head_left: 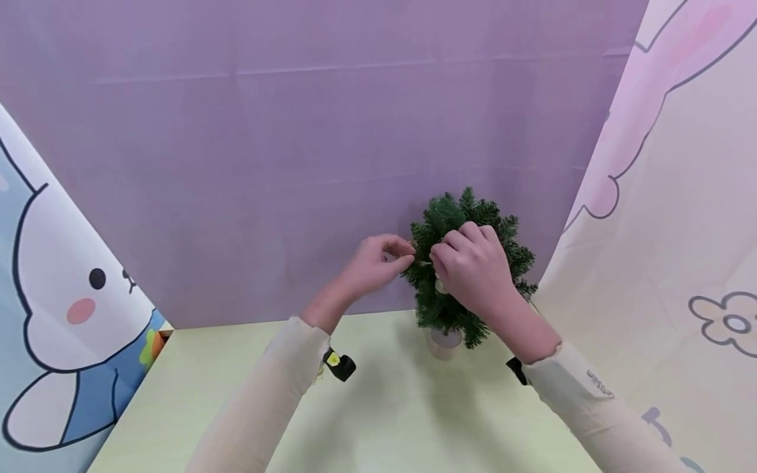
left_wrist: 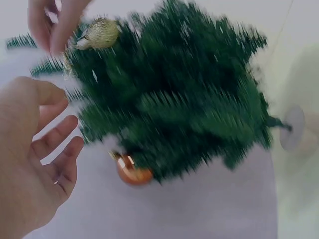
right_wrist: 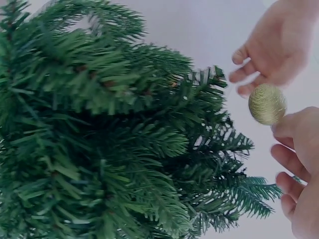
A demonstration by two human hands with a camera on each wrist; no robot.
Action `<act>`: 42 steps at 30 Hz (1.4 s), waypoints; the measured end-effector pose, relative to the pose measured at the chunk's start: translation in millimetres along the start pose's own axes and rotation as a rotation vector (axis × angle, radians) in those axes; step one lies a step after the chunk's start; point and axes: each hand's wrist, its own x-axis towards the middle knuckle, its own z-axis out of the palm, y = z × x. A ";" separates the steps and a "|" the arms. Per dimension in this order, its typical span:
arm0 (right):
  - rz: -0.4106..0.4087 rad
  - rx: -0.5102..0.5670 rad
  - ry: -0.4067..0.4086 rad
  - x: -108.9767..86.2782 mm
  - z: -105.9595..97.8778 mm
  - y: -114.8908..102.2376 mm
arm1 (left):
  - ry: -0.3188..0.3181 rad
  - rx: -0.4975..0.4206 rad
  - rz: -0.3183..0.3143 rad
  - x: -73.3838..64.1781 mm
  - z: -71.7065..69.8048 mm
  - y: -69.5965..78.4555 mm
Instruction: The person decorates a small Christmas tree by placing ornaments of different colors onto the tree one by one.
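My right hand (head_left: 473, 263) is raised at the front of a small green artificial Christmas tree (head_left: 434, 226), its fingertips pinching the top of a gold ball ornament (right_wrist: 267, 104). In the left wrist view, that ornament hangs beside the branches, with a bit of gold string by the right fingertips. Close by on the left is my left hand (head_left: 378, 263), fingers loosely bent near the branch tips and nothing seen in them. An orange ball ornament (left_wrist: 133, 172) hangs on the tree's side in the left wrist view.
The tree's pale round base (head_left: 445, 345) stands on a light yellow-green table (head_left: 236, 394). Behind it rises a purple backdrop (head_left: 266, 164). Cartoon-printed panels flank the table, one with a rabbit (head_left: 71, 263) on the left, one with a flower (head_left: 736, 322) on the right.
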 end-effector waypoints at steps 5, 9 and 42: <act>0.030 0.049 -0.071 4.3 -6.2 6.5 | -0.016 0.079 0.077 2.2 4.4 30.8; 0.051 0.083 -0.097 6.9 -9.5 9.3 | -0.019 0.096 0.052 9.7 6.2 41.1; 0.334 0.044 -0.210 13.4 -10.7 10.7 | 0.044 -0.034 -0.069 35.7 14.0 38.2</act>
